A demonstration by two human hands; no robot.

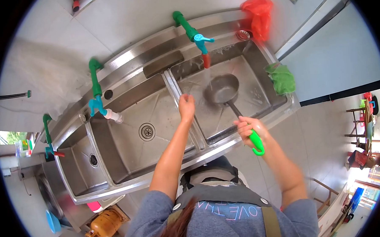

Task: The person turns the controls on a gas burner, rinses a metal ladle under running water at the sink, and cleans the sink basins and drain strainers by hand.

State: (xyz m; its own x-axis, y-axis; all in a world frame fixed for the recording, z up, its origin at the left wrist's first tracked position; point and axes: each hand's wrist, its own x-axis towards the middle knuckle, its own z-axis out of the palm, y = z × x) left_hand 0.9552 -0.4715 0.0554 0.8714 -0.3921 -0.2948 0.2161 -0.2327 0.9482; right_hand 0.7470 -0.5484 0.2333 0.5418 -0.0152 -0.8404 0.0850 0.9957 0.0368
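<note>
My right hand (250, 130) is wrapped round the green-ended handle of a metal ladle (223, 88). The ladle's bowl is over the right basin (249, 69) of the steel sink, near the stream from a tap (200, 39) with a green pipe, blue lever and red spout. Above the divider between the right and middle basins is my left hand (187, 106), its fingers curled closed. Whether anything lies inside those fingers is hidden.
A green cloth (281, 78) hangs over the sink's right rim. Behind it are a red plastic bag (259, 16) and a drain strainer (243, 35). Two more taps stand at left, one (97, 103) over the middle basin. An orange gas cylinder (106, 226) is on the floor.
</note>
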